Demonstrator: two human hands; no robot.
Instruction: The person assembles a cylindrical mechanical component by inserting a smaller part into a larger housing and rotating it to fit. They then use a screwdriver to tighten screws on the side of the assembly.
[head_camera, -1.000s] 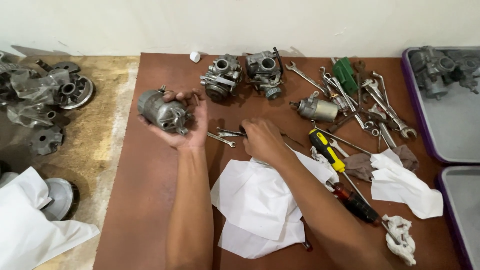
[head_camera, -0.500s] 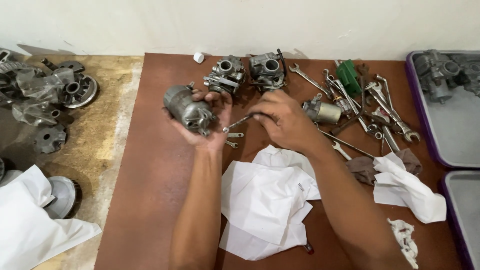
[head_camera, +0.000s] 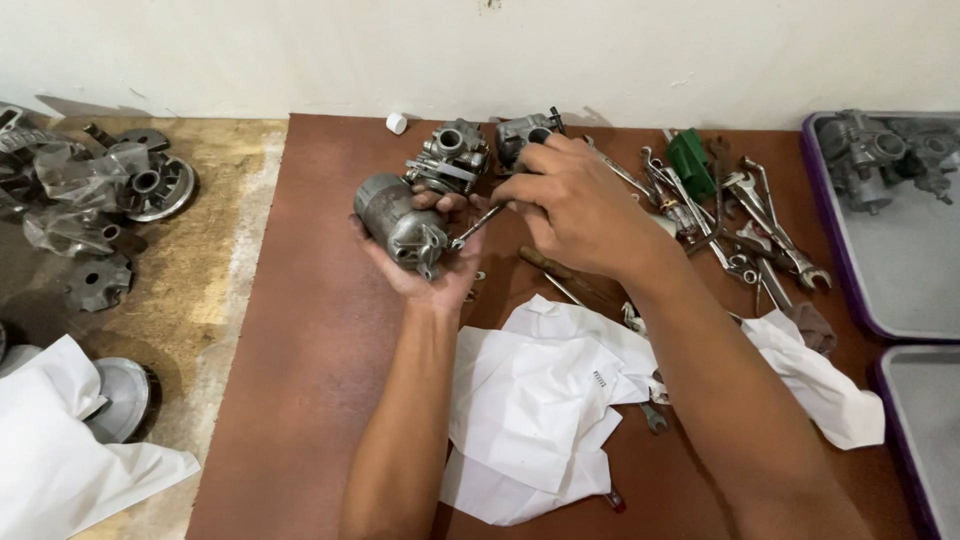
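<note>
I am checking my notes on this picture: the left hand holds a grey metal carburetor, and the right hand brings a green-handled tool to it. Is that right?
Not quite. In the head view the left hand does hold the grey metal carburetor, but the right hand brings a thin bare metal tool to it. The green tool lies untouched among the wrenches.

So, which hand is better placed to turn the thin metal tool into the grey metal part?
Probably the right hand: it pinches the thin metal tool, whose tip meets the grey metal part. The left hand is occupied, cradling that part from below.
</note>
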